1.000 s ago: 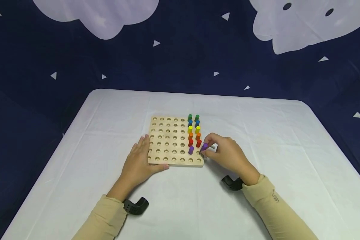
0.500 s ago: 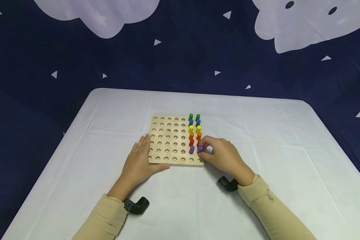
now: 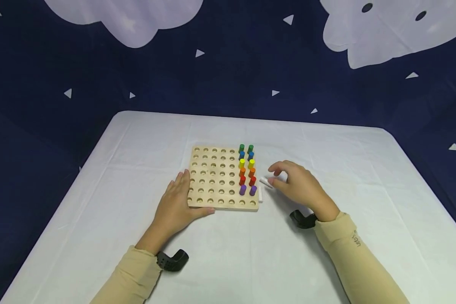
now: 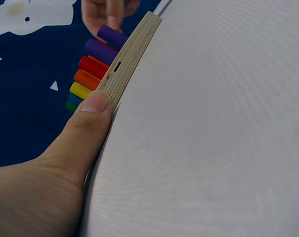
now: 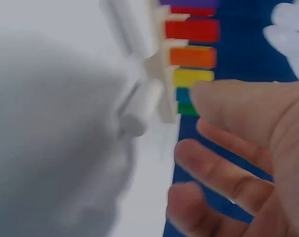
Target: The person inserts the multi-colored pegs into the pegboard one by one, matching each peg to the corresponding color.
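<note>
A square wooden pegboard [image 3: 213, 177] lies on the table, its two right-hand columns bearing upright pegs in green, blue, yellow, orange, red and purple. My left hand [image 3: 175, 209] rests along the left edge, fingers straight; in the left wrist view its thumb [image 4: 95, 102] presses the board's front side. To the right of the board hovers my right hand [image 3: 300, 185], fingers loosely bent and holding nothing. Nearest to it is a loose white peg [image 3: 266, 182], clear of the fingers in the right wrist view. A second white peg [image 3: 260, 195] lies beside the board's right edge.
A white cloth covers the table [image 3: 327, 160]. Behind its far edge hangs a dark blue backdrop [image 3: 228, 76] with white clouds and triangles. Black wrist cameras, such as the left one [image 3: 172, 260], jut inward low over the cloth.
My right hand has set the purple peg into the right column behind the front row, let it go and drawn back to the right. The left hand stays put.
</note>
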`<act>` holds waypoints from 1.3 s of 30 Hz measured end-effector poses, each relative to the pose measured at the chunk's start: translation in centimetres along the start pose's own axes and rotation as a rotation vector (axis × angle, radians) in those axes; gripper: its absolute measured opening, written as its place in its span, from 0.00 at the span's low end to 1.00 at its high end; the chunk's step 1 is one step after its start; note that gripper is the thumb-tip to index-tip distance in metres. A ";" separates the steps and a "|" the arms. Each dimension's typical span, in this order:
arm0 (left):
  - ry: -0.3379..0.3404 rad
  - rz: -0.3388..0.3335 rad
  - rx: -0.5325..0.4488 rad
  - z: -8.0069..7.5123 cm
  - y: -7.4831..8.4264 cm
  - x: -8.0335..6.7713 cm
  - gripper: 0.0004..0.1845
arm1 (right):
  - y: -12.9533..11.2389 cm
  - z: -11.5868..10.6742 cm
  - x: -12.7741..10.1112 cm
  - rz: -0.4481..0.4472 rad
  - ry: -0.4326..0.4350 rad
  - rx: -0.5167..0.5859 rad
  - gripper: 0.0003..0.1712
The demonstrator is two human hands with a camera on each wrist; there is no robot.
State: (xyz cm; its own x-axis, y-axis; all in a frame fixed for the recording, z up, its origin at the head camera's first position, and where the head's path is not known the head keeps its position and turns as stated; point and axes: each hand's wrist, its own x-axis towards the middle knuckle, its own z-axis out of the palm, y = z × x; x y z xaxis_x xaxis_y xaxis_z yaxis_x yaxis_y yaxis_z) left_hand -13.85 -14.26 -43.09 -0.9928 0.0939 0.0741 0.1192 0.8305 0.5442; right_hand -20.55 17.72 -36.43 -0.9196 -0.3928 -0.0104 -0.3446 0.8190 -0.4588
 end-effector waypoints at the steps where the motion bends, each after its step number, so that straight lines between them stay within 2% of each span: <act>1: 0.000 0.000 0.000 0.0 0.0 0.0 0.73 | 0.2 0.1 0.2 0.007 -0.007 -0.034 0.18; 6: 0.000 0.001 -0.003 0.0 0.0 0.0 0.73 | 0.9 1.1 0.8 -0.007 -0.042 -0.146 0.20; 12: 0.004 -0.001 -0.004 0.0 0.1 0.0 0.73 | 1.2 1.6 1.0 -0.013 -0.049 -0.147 0.18; 16: 0.002 0.002 -0.005 0.1 0.1 0.0 0.73 | 1.8 1.6 0.6 -0.001 -0.060 -0.091 0.18; 25: -0.008 -0.012 -0.002 0.0 0.0 0.0 0.74 | 2.3 1.6 -0.5 0.021 0.008 0.178 0.15; 30: -0.010 -0.018 -0.004 0.0 -0.1 -0.1 0.74 | 1.6 1.8 -0.9 -0.002 0.065 0.200 0.15; 39: -0.006 -0.011 -0.010 0.0 0.0 0.1 0.74 | -1.0 2.3 -2.3 -0.145 0.094 0.247 0.16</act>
State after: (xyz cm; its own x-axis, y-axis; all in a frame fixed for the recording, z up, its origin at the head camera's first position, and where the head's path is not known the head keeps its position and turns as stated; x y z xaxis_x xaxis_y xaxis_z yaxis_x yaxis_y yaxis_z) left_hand -13.95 -14.27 -43.13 -0.9942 0.0877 0.0629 0.1079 0.8259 0.5534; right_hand -17.73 16.88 -37.97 -0.8814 -0.4484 0.1486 -0.4282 0.6256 -0.6521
